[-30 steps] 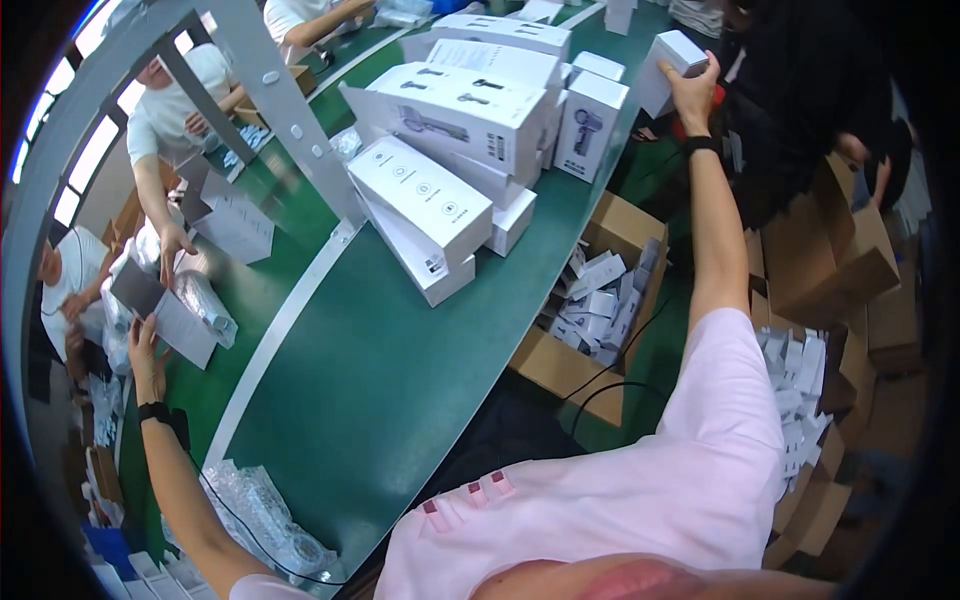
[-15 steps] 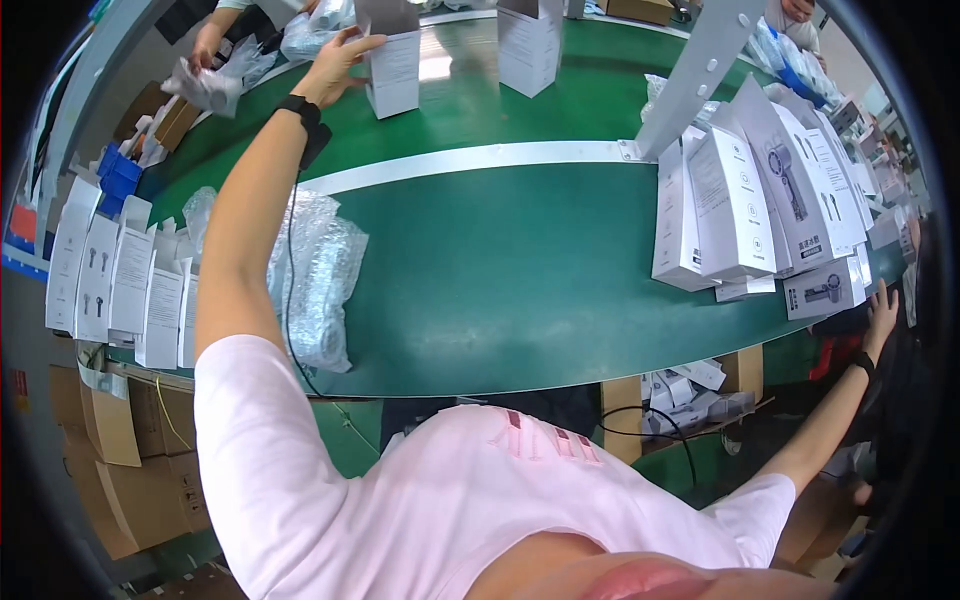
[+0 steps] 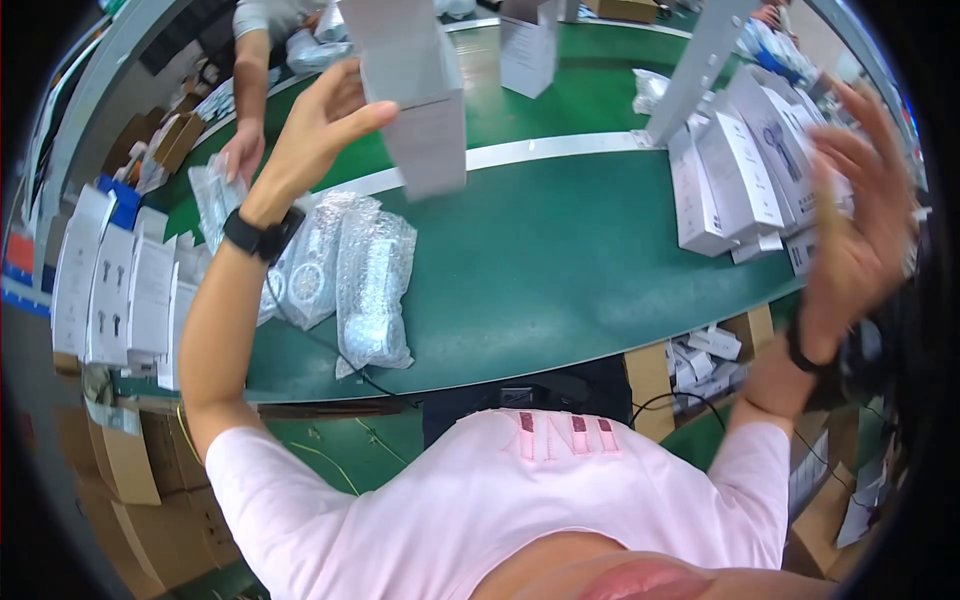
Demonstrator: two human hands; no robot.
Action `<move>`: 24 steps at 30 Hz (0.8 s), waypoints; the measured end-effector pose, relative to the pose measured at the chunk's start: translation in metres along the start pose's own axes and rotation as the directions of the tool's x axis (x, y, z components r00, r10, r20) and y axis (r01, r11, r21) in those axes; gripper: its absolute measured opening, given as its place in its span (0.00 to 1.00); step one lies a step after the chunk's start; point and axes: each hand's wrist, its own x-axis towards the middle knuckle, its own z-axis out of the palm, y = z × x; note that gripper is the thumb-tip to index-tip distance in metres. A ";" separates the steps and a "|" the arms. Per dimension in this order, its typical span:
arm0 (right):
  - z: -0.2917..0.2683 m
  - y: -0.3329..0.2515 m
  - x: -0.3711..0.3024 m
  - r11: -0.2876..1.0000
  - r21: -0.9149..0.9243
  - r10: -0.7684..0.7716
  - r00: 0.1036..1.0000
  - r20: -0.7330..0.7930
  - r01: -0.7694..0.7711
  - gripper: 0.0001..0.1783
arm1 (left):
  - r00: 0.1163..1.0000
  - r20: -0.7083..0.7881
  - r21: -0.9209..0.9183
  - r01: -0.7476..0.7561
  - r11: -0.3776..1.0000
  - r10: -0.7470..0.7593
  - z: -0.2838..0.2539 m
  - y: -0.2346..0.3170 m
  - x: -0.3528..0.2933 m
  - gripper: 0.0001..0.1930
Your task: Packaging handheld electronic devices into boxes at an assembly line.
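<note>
The left hand (image 3: 330,125) is closed around the side of an open white box (image 3: 430,135), its thumb laid across the near face and its fingers partly hidden behind. This box stands roughly upright near the far middle of the green table (image 3: 560,260), in front of part of the white strip (image 3: 560,147); its lower edge is blurred, so whether it touches the surface is hard to tell. The right hand (image 3: 855,215) is wide, fingers spread and blurred, with nothing visible in its grasp; it is raised in front of the pile of printed boxes (image 3: 735,180) at the right, and contact with them cannot be made out. A black watch (image 3: 262,237) sits on the left wrist. Below the left forearm's side, bubble-wrapped packets (image 3: 375,290) lie on the table, and a co-worker's hand (image 3: 243,150) touches another wrapped packet (image 3: 215,200) just beside them. A second open box (image 3: 528,50) stands beyond the strip. At the far left, white boxes (image 3: 110,290) stand in a row, and a carton (image 3: 652,385) under the right edge holds small white pieces (image 3: 705,355).
</note>
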 end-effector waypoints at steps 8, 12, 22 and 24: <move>0.281 0.075 0.024 0.936 -0.222 0.348 0.800 0.489 -0.272 0.36 | 0.813 0.243 -0.145 0.570 0.809 -0.530 0.032 0.003 -0.057 0.35; 0.323 0.112 0.016 0.913 -0.378 0.332 0.813 0.478 -0.151 0.20 | 0.714 0.290 -0.055 0.678 0.733 -0.638 0.040 0.001 -0.055 0.41; 0.098 0.067 0.035 0.857 -0.512 0.499 0.335 0.799 -0.055 0.19 | 0.633 0.549 -0.078 0.689 0.721 -0.546 0.108 -0.026 0.036 0.38; 0.114 0.086 0.006 0.836 -0.544 0.491 0.349 0.798 0.068 0.20 | 0.639 0.548 -0.040 0.665 0.746 -0.540 0.132 -0.029 0.043 0.37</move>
